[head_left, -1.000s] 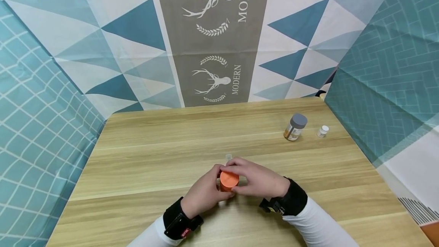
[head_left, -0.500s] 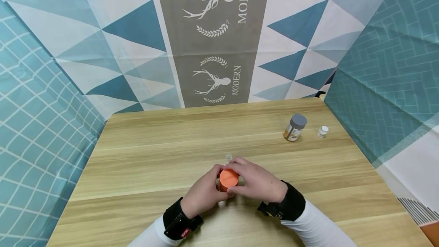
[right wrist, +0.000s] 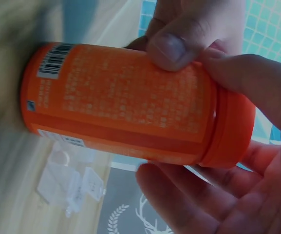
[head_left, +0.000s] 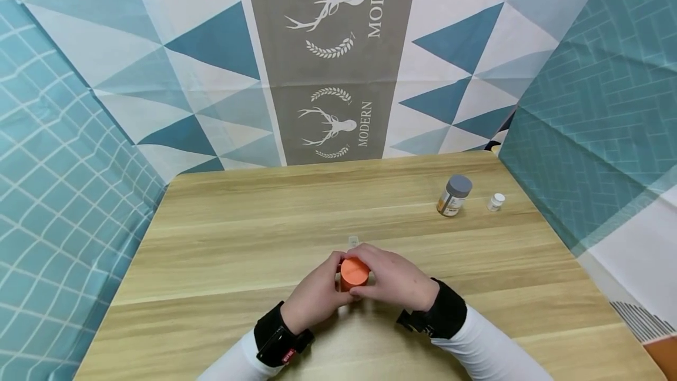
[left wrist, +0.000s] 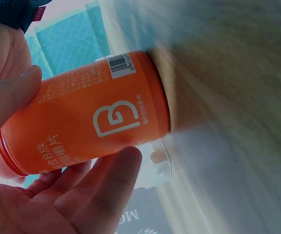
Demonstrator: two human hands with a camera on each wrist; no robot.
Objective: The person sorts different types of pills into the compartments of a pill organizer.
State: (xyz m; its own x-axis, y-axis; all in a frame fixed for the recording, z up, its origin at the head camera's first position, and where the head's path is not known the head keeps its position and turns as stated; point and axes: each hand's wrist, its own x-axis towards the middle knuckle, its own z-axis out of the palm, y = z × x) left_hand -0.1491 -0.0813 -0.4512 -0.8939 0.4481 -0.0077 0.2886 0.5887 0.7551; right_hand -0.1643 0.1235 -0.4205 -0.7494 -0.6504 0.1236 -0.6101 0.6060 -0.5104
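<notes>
An orange supplement bottle (left wrist: 91,112) with white print and a barcode stands upright on the wooden table. Its round orange screw cap (head_left: 355,272) faces up in the head view. My left hand (head_left: 315,288) grips the bottle's body, thumb on one side and fingers on the other, as the left wrist view shows. Around the cap curl the thumb and fingers of my right hand (head_left: 400,278). Just behind the bottle lies a small clear plastic box (right wrist: 62,178), with a pale round piece in it. My hands mostly hide this box in the head view.
A brown jar with a grey lid (head_left: 454,196) stands at the back right of the table (head_left: 238,240). To its right is a small white bottle (head_left: 496,202). Patterned cloth walls (head_left: 211,63) border the table's back and sides.
My right hand has shifted slightly left and turned a little about the cap, its thumb moving toward the left hand. The left hand keeps its grip, and the bottle stays in place.
</notes>
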